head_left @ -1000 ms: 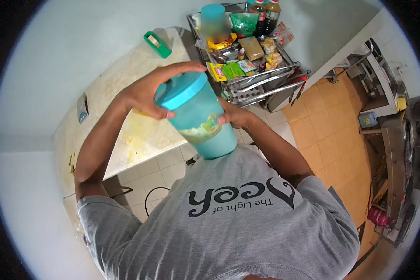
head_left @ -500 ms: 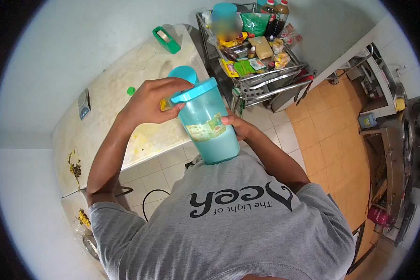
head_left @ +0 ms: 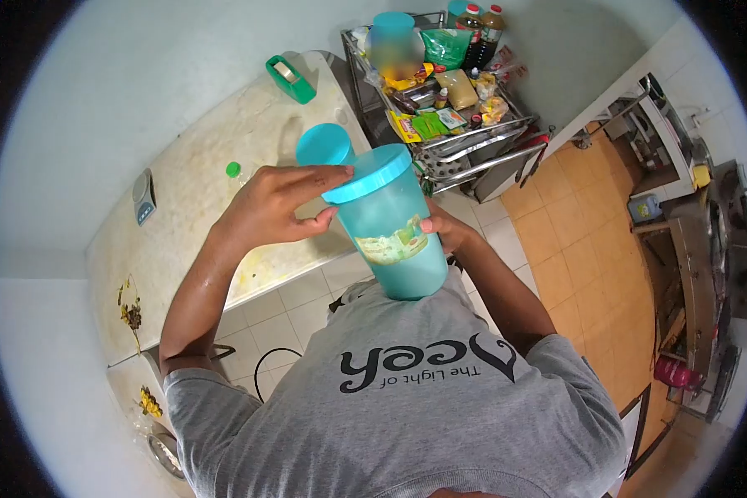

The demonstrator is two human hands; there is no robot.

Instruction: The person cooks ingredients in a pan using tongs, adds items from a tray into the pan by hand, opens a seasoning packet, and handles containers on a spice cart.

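Note:
My right hand (head_left: 448, 229) is wrapped round the far side of a translucent teal plastic canister (head_left: 402, 270), its thumb resting by the worn green label. The canister tilts a little, its base close to my shirt. On top sits a bright blue lid (head_left: 375, 173), apparently seated on the rim. My left hand (head_left: 278, 203) reaches in from the left. Its fingers lie on the lid's edge, with the thumb below, so the rim is between them. Whitish contents seem to fill the lower canister. Just behind stands another blue-topped container (head_left: 324, 144) on the table.
The pale stained table (head_left: 199, 216) holds a green tape dispenser (head_left: 290, 79), a small scale (head_left: 144, 197) and a green-capped bottle (head_left: 234, 170). A metal trolley (head_left: 473, 141) loaded with packets and bottles stands beyond. Dark cable (head_left: 261, 365) lies on the floor below.
The canister has shifted slightly right and toward me, both hands moving with it. My left thumb has slid lower, below the lid's edge. More of the lid's top shows.

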